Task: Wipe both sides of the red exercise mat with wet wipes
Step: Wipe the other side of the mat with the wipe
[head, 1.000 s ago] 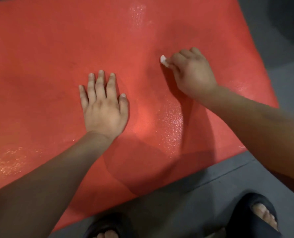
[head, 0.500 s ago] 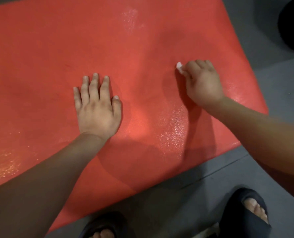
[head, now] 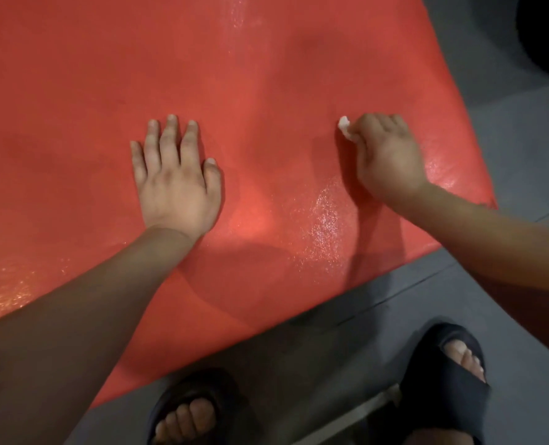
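Head view: left hand (head: 177, 184) flat, fingers spread, pressing the mat (head: 266, 75); right hand (head: 387, 159) pinches a small balled wipe (head: 344, 126) against it. Mat lies under the 2 hands, on the floor (head: 347, 342). Risks: wipe could slip from the pinch; wet patch (head: 324, 220) between hands could let the palm skid.

The grey floor (head: 331, 348) is carrying the red exercise mat (head: 266, 75), lying flat from centre towards 10 o'clock. A left sandal (head: 189, 399) is standing at 6 o'clock, a right sandal (head: 450, 390) at 5, both just off the mat's edge.
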### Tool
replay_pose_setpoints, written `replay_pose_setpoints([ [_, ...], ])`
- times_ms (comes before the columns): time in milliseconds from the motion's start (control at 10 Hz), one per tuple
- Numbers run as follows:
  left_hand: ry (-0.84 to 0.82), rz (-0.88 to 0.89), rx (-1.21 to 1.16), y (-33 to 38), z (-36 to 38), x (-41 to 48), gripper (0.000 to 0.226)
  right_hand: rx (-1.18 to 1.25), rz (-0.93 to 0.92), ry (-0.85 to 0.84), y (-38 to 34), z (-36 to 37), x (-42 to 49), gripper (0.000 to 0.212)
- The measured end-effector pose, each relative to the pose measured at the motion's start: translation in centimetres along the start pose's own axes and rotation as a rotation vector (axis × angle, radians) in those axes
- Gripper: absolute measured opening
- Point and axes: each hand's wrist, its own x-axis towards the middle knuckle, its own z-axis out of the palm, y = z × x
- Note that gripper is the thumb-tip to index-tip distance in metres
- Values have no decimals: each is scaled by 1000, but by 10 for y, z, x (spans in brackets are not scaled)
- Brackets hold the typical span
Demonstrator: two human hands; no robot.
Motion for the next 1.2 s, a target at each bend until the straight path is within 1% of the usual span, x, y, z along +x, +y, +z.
replay_pose_setpoints([
  [100, -3, -2, -4, 0, 0, 1, 63, 111, -190, -161, -40, 4, -49, 23],
  [200, 12, 1, 3, 0, 1, 0, 63, 265, -586, -410, -75, -9, -107, 27],
  [300, 13, 14, 6, -1, 0, 2, 63, 256, -766, -408, -66, -15, -95, 23],
  [400, 0, 13, 18, -1, 0, 0, 63, 87, -389, -143, -28, -5, -42, 16],
  [500, -4, 12, 10, -2, -1, -1, 63, 44, -122, -79, -10, -2, -31, 26],
  [600, -3, 13, 12, -1, -1, 0, 63, 186, -320, -258, -44, -5, -87, 22],
  [700, 3, 16, 22, -1, 0, -1, 63, 289, -736, -464, -61, -25, -138, 21],
  [800, 0, 16, 11, -1, -1, 0, 63, 293, -774, -428, -42, -26, -119, 19],
  [900, -4, 15, 5, -2, -2, -1, 63, 162, -354, -211, -17, -14, -82, 21],
  [1000, -9, 20, 1, -1, -1, -3, 63, 175, -355, -271, -24, -12, -108, 22],
  [1100, 20, 19, -1, -2, 0, -1, 61, 261, -813, -433, -46, -25, -138, 20],
  [1200, 39, 16, -18, -2, 0, 0, 60, 239, -845, -362, -56, -17, -92, 23],
])
